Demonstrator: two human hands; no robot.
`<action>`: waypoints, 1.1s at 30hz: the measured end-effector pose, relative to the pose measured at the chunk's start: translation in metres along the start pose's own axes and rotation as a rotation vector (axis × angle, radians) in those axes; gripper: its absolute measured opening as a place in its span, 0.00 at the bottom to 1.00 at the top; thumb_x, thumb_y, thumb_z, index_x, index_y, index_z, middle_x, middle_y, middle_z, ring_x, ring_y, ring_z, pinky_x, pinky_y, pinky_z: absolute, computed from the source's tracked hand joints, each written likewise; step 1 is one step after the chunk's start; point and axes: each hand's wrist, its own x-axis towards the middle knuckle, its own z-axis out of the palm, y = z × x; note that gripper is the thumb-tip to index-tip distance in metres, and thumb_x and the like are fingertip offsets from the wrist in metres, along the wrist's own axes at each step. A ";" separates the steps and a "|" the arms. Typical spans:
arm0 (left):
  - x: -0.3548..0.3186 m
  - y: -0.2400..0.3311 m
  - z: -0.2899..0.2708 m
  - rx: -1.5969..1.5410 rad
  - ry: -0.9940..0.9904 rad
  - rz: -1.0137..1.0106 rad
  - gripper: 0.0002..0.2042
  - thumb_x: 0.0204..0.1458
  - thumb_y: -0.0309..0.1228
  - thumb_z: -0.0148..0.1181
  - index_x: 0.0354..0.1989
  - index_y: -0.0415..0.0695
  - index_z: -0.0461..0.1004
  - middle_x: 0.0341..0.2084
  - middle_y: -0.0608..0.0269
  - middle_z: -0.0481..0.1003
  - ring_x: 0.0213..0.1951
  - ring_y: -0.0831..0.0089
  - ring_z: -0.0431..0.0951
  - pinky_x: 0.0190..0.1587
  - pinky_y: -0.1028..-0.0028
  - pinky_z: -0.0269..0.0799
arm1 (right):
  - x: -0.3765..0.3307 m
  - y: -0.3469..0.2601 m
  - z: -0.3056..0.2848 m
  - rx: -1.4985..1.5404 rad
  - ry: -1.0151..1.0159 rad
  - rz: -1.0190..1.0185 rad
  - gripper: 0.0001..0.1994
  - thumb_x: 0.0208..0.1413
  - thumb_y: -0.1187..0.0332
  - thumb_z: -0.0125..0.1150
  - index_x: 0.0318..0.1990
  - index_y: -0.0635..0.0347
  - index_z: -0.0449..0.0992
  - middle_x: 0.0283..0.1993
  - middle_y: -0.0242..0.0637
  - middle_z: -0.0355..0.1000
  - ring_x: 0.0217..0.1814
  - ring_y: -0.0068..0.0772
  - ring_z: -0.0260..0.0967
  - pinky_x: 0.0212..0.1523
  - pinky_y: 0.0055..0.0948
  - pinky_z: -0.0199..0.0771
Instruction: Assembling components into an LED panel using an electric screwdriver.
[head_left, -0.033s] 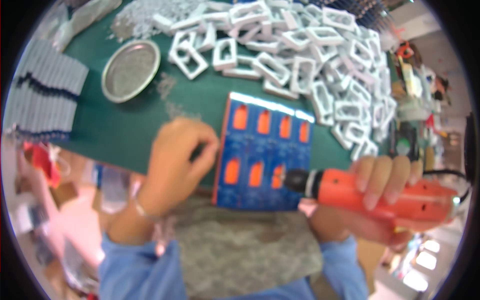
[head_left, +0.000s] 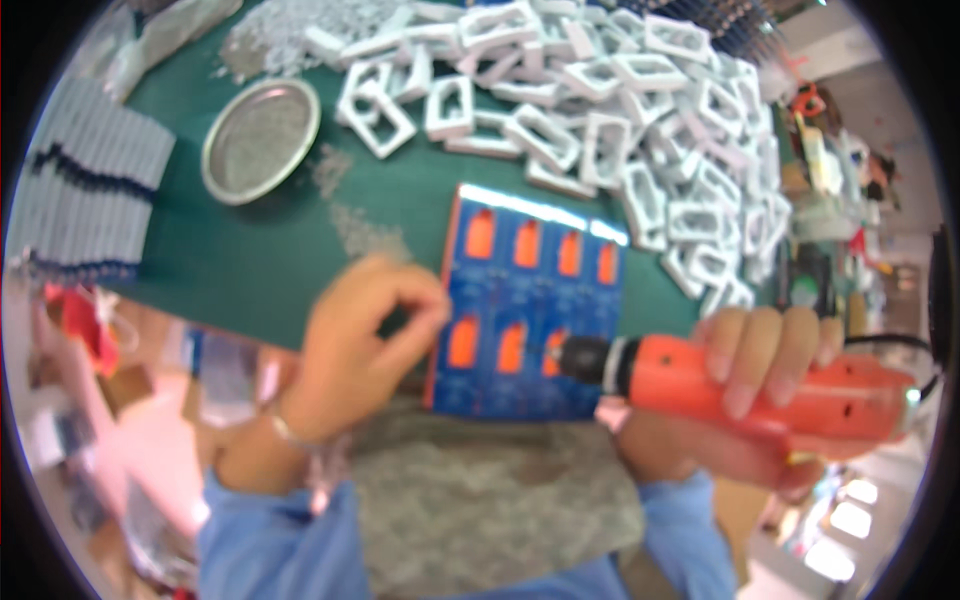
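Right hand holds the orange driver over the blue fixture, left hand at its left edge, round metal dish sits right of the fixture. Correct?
Not quite. In the head view the round metal dish sits up-left of the blue fixture, not right. Right hand holds the orange driver; left hand is at its left edge.

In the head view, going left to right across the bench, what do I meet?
Stack of grey strips → round metal dish → left hand → blue jig with orange slots → orange electric screwdriver in the right hand.
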 end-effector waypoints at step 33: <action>-0.011 -0.003 0.021 -0.135 0.040 0.072 0.25 0.42 0.24 0.65 0.52 0.43 0.68 0.35 0.63 0.78 0.40 0.60 0.74 0.44 0.61 0.67 | 0.018 0.048 0.021 -0.153 -0.301 0.270 0.35 0.38 0.52 0.78 0.49 0.59 0.64 0.34 0.40 0.69 0.31 0.43 0.71 0.36 0.42 0.71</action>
